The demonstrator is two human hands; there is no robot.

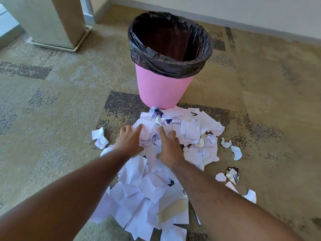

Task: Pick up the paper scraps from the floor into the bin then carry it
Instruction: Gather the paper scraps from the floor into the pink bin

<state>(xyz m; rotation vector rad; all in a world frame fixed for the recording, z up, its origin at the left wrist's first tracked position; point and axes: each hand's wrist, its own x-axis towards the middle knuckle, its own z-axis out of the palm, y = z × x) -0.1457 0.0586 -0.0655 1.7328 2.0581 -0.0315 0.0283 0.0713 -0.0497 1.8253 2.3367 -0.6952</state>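
Note:
A pink bin point(161, 89) with a black liner point(166, 65) stands upright on the carpet, and nothing shows inside it. A wide heap of white paper scraps point(191, 126) spreads from the bin's foot toward me. My left hand point(129, 140) lies palm down on the heap's left side with its fingers stretched out. Beside it, my right hand point(169, 147) presses on the middle of the heap, fingers spread and slightly bent into the paper. Neither hand holds a scrap off the floor.
Loose scraps point(99, 137) lie left of the heap, and others point(236, 152) with a foil piece point(232, 174) lie to its right. A beige pedestal point(52, 23) stands at the back left. A wall with a baseboard point(260, 25) runs behind the bin.

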